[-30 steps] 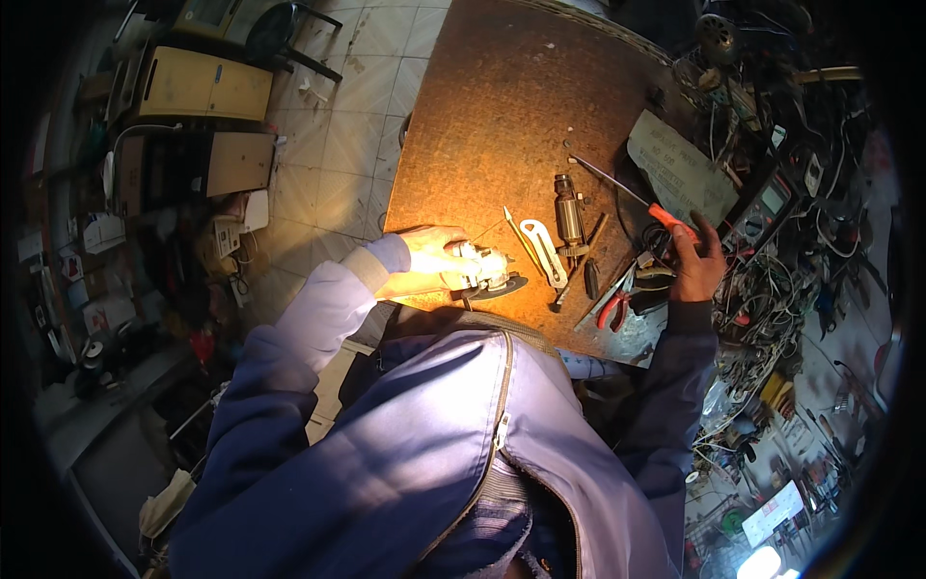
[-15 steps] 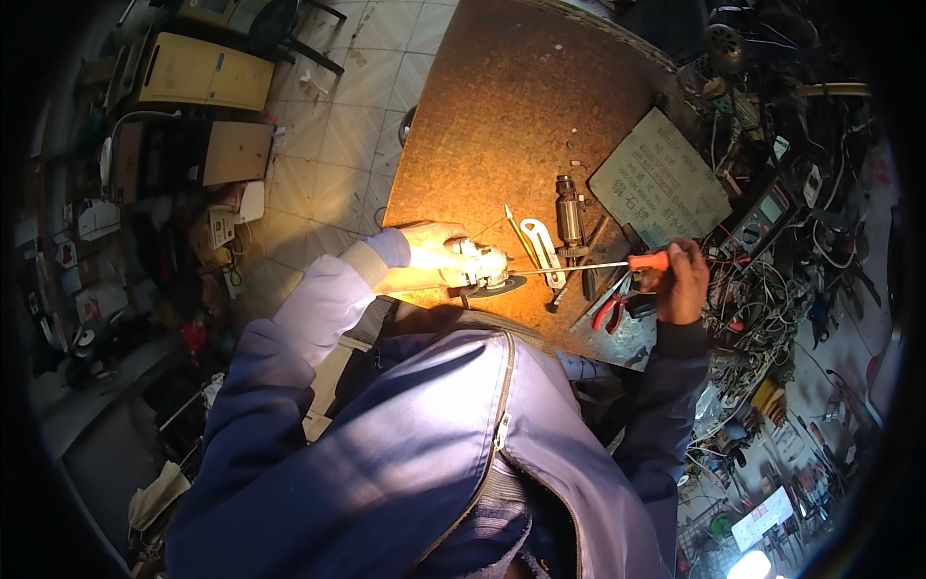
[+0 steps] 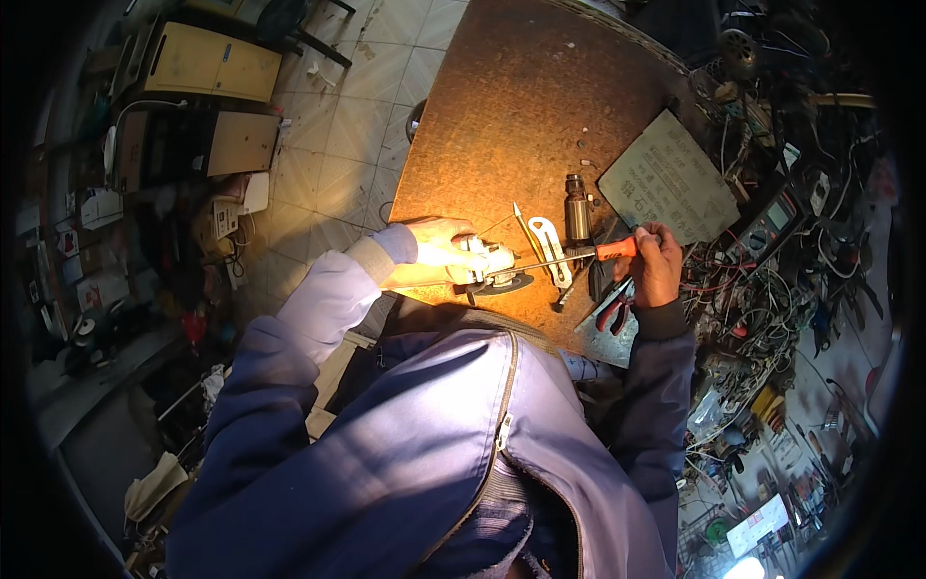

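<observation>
My left hand [image 3: 440, 247] is closed around a silver angle grinder head [image 3: 499, 257], a dark curved rim along its near side, close to the front edge of the bench. In my right hand [image 3: 658, 268] is a screwdriver [image 3: 615, 250] by its red handle. Its long shaft runs leftward to the grinder head, and the tip ends at or over the casing beside my left fingers; exact contact is too small to tell. Between the hands lie a white slotted tool [image 3: 549, 249], a thin pointed stick [image 3: 527, 232] and a motor armature [image 3: 577, 210]. Red-handled pliers [image 3: 614, 311] rest below my right hand.
The brown workbench [image 3: 502, 106] carries a greenish printed board [image 3: 669, 179] at right. Beyond it are a multimeter [image 3: 775, 220] and a heap of tangled wires [image 3: 748, 352]. Cabinets [image 3: 214, 62] stand on the tiled floor at left.
My right hand has moved left with the screwdriver, so its shaft now reaches across the grinder head and slants more. My left hand keeps its hold. The whole view has shifted slightly.
</observation>
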`<state>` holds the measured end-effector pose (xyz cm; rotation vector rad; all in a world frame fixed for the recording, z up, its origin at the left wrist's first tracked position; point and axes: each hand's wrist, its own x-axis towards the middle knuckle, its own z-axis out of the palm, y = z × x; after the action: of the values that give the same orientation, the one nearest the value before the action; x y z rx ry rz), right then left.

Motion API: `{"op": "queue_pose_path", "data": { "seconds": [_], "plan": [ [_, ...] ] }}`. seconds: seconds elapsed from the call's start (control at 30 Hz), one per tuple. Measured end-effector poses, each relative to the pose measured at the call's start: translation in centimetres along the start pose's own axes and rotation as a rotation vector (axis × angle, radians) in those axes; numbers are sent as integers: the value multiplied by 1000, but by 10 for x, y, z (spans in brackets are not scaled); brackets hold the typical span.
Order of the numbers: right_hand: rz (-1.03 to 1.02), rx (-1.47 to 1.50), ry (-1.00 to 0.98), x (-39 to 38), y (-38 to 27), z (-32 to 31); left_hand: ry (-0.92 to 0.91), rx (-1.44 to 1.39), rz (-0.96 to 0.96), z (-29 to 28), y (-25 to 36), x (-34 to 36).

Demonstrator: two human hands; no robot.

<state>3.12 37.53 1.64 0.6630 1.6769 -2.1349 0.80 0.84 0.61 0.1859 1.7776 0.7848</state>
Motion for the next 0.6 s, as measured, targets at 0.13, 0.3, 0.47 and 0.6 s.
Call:
{"op": "queue_pose_path", "data": {
  "seconds": [0.13,0.3,0.47,0.6],
  "plan": [
    [7,-10,-21,5,-3,6,10,-27,12,3,-5,3],
    [-3,-39,-79,10,-8,8,50,-81,15,7,-4,1],
    [54,-62,-52,18,-6,7,26,-108,37,7,-12,7],
    [123,-98,-53,31,-2,-3,19,-130,31,6,-9,4]
  ]
}}
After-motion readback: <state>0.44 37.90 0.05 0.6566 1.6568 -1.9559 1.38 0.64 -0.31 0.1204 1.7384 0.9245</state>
